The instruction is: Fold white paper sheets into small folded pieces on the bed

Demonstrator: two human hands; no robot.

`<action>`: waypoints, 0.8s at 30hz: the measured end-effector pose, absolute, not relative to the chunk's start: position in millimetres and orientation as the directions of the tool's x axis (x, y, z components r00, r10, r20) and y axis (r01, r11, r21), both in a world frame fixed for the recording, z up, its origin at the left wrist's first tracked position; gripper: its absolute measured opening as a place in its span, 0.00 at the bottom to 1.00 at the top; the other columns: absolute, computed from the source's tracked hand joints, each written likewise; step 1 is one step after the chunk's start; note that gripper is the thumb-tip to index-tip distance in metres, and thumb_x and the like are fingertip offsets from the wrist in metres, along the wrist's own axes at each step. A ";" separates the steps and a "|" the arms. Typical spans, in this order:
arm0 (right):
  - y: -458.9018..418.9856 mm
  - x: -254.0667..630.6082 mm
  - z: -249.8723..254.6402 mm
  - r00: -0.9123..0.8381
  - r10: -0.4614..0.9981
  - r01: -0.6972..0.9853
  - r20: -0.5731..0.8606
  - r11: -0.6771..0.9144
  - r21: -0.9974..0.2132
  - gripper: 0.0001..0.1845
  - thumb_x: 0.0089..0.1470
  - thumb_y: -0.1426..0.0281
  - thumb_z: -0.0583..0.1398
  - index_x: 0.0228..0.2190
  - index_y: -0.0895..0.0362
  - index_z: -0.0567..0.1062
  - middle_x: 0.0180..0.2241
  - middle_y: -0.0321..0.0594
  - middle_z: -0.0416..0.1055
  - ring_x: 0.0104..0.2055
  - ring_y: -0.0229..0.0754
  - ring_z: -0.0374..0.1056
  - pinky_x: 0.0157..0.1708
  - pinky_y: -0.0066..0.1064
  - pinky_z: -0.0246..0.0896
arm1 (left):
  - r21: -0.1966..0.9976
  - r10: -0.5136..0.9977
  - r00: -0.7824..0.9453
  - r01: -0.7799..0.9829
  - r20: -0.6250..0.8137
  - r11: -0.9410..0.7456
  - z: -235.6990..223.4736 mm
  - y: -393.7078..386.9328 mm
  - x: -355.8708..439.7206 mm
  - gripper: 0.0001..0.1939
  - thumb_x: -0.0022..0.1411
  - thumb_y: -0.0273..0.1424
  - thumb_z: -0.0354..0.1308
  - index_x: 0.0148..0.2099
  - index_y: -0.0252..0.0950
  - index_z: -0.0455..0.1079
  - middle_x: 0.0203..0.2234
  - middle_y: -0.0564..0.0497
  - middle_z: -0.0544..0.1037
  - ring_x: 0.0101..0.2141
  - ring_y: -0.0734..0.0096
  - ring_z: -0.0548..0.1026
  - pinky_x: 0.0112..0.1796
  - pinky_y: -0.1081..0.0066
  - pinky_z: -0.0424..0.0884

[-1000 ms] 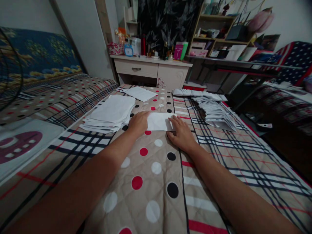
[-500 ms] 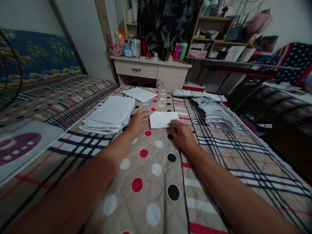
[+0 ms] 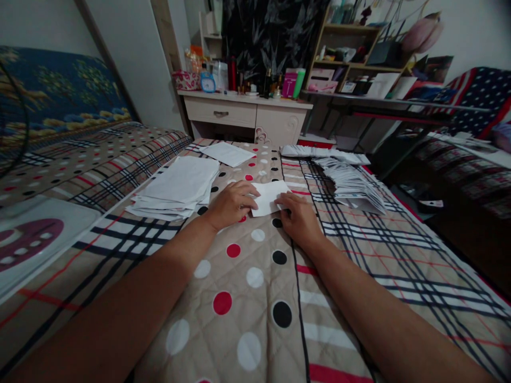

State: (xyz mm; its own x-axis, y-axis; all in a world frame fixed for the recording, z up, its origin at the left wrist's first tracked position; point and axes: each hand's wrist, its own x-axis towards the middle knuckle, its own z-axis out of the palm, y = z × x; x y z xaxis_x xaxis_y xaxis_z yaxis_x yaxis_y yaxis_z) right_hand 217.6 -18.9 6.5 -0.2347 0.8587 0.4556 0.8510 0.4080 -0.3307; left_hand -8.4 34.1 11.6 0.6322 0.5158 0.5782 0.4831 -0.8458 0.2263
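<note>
A small white folded sheet of paper (image 3: 268,199) is held between my hands, just above or on the spotted quilt; its upper edge looks slightly bent. My left hand (image 3: 235,204) grips the paper's left edge with thumb and fingers. At the right edge, my right hand (image 3: 297,214) has its fingers closed on the paper, the thumb partly hidden. To the left lies a stack of larger white sheets (image 3: 181,181), with a single sheet (image 3: 228,153) beyond it. A fanned row of folded papers (image 3: 353,186) sits on the right.
Behind that row lies another strip of folded papers (image 3: 323,153). The quilt (image 3: 255,308) covers the bed beneath my arms. A clear plastic-looking case with a purple print (image 3: 43,239) rests at the left. A white dresser (image 3: 243,114) stands beyond the bed.
My left hand has moved right and curled its fingers onto the paper's left edge. The paper has shifted and tilted slightly. My right hand stays at its right edge.
</note>
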 end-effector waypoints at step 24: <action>-36.6 204.3 24.8 0.077 0.899 0.071 0.432 0.427 -0.901 0.13 0.56 0.68 0.56 0.41 0.54 0.78 0.34 0.38 0.76 0.28 0.38 0.68 0.29 0.30 0.66 | 0.947 0.935 -0.204 -0.084 0.289 -0.311 38.3 37.2 -5.2 0.19 0.41 0.39 0.72 0.34 0.31 0.76 0.25 0.51 0.79 0.24 0.74 0.73 0.26 0.75 0.68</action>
State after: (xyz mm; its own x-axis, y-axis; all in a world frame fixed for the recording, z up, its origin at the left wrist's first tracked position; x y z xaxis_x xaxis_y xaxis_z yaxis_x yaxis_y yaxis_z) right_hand 204.3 -36.6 24.8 0.0773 0.8987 0.4318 0.0715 0.4270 -0.9014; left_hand -5.2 37.2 38.3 -0.2040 0.9353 0.2892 -0.0843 -0.3111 0.9466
